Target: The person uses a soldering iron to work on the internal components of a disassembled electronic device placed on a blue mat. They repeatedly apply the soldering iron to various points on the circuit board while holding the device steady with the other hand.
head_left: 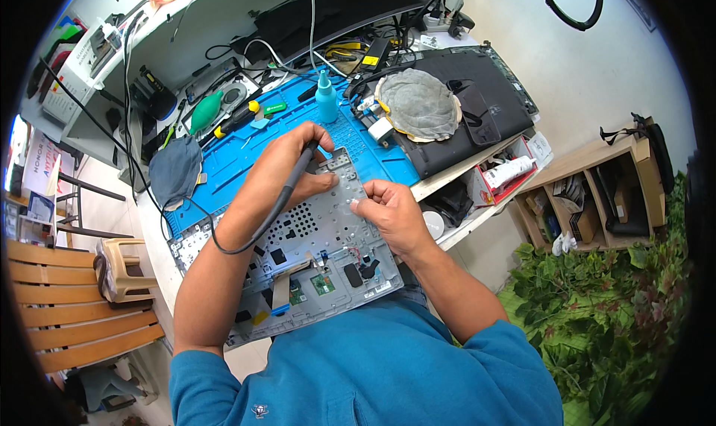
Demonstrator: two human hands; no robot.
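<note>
A grey laptop casing (343, 240) is tilted between my body and the bench, its inner side up, showing small holes, a green circuit piece and a ribbon cable. My left hand (283, 156) is closed around a dark grey, pen-shaped soldering iron (293, 178) above the casing's far edge; its tip is hidden by my fingers. The iron's black cable loops over my left forearm. My right hand (395, 216) grips the casing's right edge, thumb on the inner face and fingers curled at the rim. Whether a small piece sits under that thumb is unclear.
A blue work mat (231, 161) covers the bench, bearing a blue squeeze bottle (326, 102), a yellow-black screwdriver (237, 119) and a green air blower (206, 113). Grey cloth pads (420, 104) lie on a black laptop (477, 128) at right. Cables (128, 76) hang at left.
</note>
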